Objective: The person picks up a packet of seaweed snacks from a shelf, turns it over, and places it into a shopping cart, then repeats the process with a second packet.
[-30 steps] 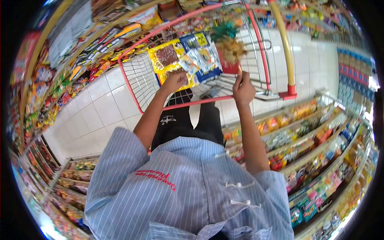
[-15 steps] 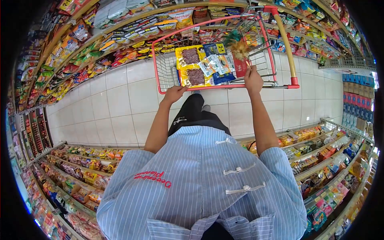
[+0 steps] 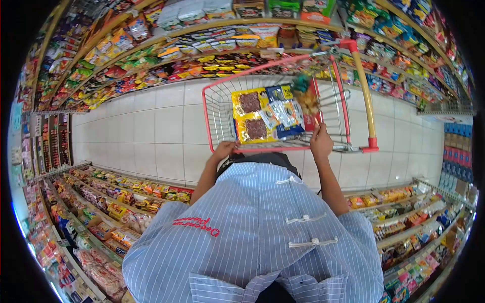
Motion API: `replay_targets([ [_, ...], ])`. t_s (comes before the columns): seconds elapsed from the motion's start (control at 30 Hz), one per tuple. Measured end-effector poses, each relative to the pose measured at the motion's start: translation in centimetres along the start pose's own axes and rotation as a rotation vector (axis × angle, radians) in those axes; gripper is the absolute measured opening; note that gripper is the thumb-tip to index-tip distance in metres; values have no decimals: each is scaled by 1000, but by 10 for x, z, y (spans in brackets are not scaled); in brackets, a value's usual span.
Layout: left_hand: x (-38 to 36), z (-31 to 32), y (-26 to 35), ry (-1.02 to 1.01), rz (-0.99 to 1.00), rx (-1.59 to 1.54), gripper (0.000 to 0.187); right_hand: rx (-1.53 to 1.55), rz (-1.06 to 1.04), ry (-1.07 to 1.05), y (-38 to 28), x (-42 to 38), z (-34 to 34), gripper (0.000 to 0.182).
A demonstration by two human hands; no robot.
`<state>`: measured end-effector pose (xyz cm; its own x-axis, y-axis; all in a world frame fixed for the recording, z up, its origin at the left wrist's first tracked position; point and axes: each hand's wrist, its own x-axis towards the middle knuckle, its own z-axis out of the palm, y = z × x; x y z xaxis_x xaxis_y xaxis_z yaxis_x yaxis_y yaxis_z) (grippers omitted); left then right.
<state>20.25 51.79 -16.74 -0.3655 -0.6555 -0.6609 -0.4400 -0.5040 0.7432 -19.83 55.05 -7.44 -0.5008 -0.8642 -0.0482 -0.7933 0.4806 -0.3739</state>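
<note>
My left hand [image 3: 224, 150] is closed on the near side rim of the shopping cart [image 3: 208, 121], by its front corner. In my right hand [image 3: 321, 143] is the thin handle of a feather duster [image 3: 306, 97], its green and tan feathers blurred over the cart basket. Yellow packs with dark red contents [image 3: 248, 103] lie in the basket. Beside them are dark blue packs [image 3: 289, 131], with white and blue sachets [image 3: 283, 114] on top. A red flat item [image 3: 309, 124] lies under the duster, partly hidden.
The cart's yellow handle [image 3: 365, 96] is at the right. Shelves of snack bags [image 3: 202, 48] curve along the far side of the tiled floor [image 3: 136, 136]. More packed shelves stand behind me on the left [image 3: 116, 202] and right [image 3: 399, 207]. Stacked boxes [image 3: 457, 161] are at far right.
The cart and both hands now sit lower in view, closer to my body, and more of the far shelves shows. The duster's feathers have shifted and are blurred. Both hands keep their hold.
</note>
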Motion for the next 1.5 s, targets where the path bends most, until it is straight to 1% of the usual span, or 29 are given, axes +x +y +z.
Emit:
replay_targets([
  [0.03,3,1,-28,35,97,-6,26,-7,-9,-19,-5,-4,1,23],
  [0.07,-8,0,-23,59,57,-8,25,0,-19,-15,-9,-8,5,23],
  [0.1,-5,-5,-45,115,153,100,25,7,-26,-10,-14,-11,9,22],
  [0.17,-41,-13,7,86,-42,156,24,-19,-37,-5,-23,-23,19,21],
  [0.23,-36,-28,-26,72,14,73,24,-55,-37,-2,-36,-26,27,20],
  [0.3,-37,-51,-30,-19,30,40,25,-40,-28,48,-54,-32,33,20],
  [0.37,-27,-81,-48,-154,200,34,24,-63,32,12,-72,-36,38,20],
  [0.4,-14,-96,-54,-170,217,57,24,-99,30,55,-72,-39,44,21],
  [0.43,-4,-118,-59,-195,174,35,25,-141,45,77,-79,-44,49,21],
  [0.47,-4,-140,-65,-228,120,17,26,-85,65,51,-85,-52,50,23],
  [0.5,-3,-164,-37,-305,-32,-160,31,-26,80,61,-97,-43,51,24],
  [0.57,24,-210,-22,-515,-73,-130,32,-103,113,40,-111,-52,57,28],
  [0.63,52,-230,-2,-518,-18,-41,31,-92,173,90,-126,-46,66,29],
  [0.7,88,-257,6,-467,40,169,25,-123,160,101,-121,-49,83,30],
  [0.77,119,-269,19,-282,284,338,28,-112,214,69,-145,-46,76,30],
  [0.8,135,-270,31,-315,287,360,28,-111,202,108,-148,-44,81,30],
  [0.87,156,-264,40,-129,223,397,27,-112,226,147,-150,-46,88,30],
  [0.9,164,-261,37,-157,224,415,27,-88,222,154,-155,-45,88,30],
  [0.97,186,-252,32,-289,337,442,25,-64,236,181,-164,-49,83,29],
  [1.0,182,-244,42,-317,254,520,23,-58,239,157,-168,-47,80,28],
  [1.03,193,-240,34,-407,244,498,24,-50,242,133,-168,-46,79,28],
  [1.1,210,-228,13,-420,223,575,26,-57,253,96,-165,-43,75,27],
  [1.17,225,-223,-6,-456,189,605,30,-50,219,153,-165,-40,74,26],
  [1.23,229,-217,-1,-492,154,744,34,-43,195,245,-167,-39,74,21],
  [1.3,231,-211,8,-424,187,747,38,-49,163,241,-164,-36,75,22],
  [1.37,240,-198,22,-433,141,731,42,-48,172,232,-156,-37,78,20],
  [1.43,245,-190,38,-227,366,851,48,-26,157,256,-158,-34,78,18],
  [1.47,248,-182,47,-186,383,852,57,-19,154,246,-160,-34,79,18],
  [1.5,260,-175,46,-180,368,847,57,-4,160,222,-160,-33,79,17],
])
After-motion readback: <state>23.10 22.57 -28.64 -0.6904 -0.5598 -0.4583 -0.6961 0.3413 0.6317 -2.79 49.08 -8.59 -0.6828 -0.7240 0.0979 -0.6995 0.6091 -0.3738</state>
